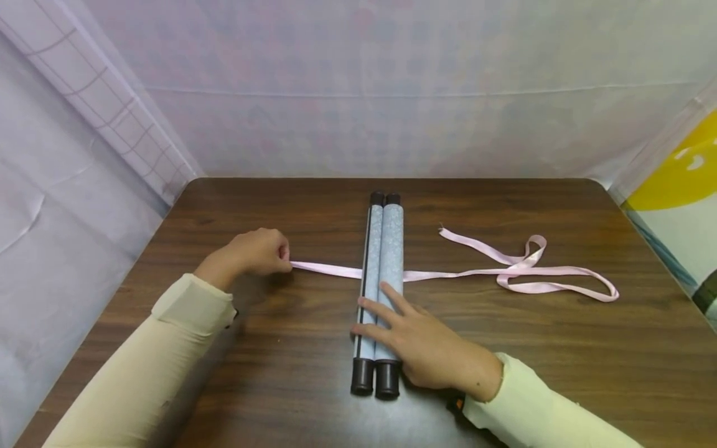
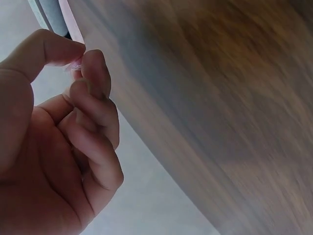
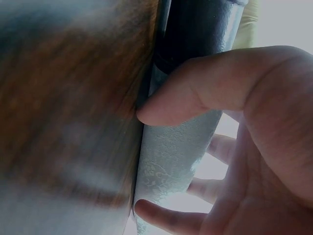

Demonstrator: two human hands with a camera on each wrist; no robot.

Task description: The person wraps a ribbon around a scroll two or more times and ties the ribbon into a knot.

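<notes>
Two light blue patterned scrolls (image 1: 392,249) with dark end knobs lie side by side on the wooden table. A pink ribbon (image 1: 327,269) passes beneath them and extends out on both sides. Left of the scrolls, my left hand (image 1: 252,252) pinches one ribbon end between thumb and index finger; that pinch shows close up in the left wrist view. My right hand (image 1: 428,345) rests across the near half of the scrolls, its fingers spread over their tops. In the right wrist view, the thumb (image 3: 181,98) lies against the side of the nearer scroll.
To the right, the loose length of ribbon (image 1: 560,271) lies in loops, its free end toward the back. Pale cloth (image 1: 392,93) hangs behind the wooden table (image 1: 269,367) and along its left. A yellow shape (image 1: 672,174) shows on the right side covering.
</notes>
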